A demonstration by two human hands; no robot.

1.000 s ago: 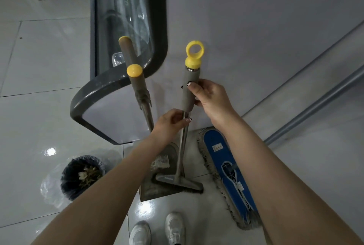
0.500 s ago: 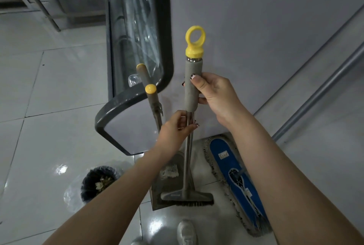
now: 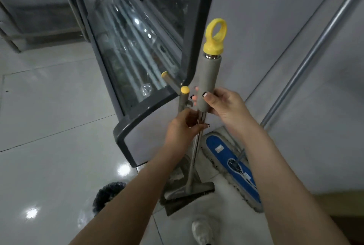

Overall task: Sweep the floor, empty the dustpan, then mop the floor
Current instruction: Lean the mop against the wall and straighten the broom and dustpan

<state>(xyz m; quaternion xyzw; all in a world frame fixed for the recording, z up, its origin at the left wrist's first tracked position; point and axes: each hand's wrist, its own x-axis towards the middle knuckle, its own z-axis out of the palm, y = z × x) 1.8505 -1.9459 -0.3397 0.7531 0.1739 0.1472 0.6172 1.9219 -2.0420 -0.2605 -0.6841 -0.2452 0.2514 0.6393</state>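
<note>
A broom (image 3: 209, 79) with a grey foam grip and a yellow ring cap stands upright, its brush head (image 3: 189, 192) resting in the grey dustpan (image 3: 177, 203) on the floor. My right hand (image 3: 220, 105) grips the lower end of the foam grip. My left hand (image 3: 184, 128) is closed around the metal shafts just below, where the broom meets the dustpan handle (image 3: 184, 95) with its yellow cap. A blue flat mop (image 3: 232, 166) lies on the floor to the right, beside the wall.
A glass-fronted display case (image 3: 137, 79) with a dark grey frame stands close behind the handles. A black bin (image 3: 106, 195) with a bag sits on the floor at lower left, partly hidden by my left arm. My white shoe (image 3: 201, 231) is below the dustpan. A metal rail (image 3: 307, 61) runs along the right wall.
The view has tilted upward and shifted, so the case fills more of the frame. My left hand has closed more firmly around the shafts. The broom stays upright in the dustpan.
</note>
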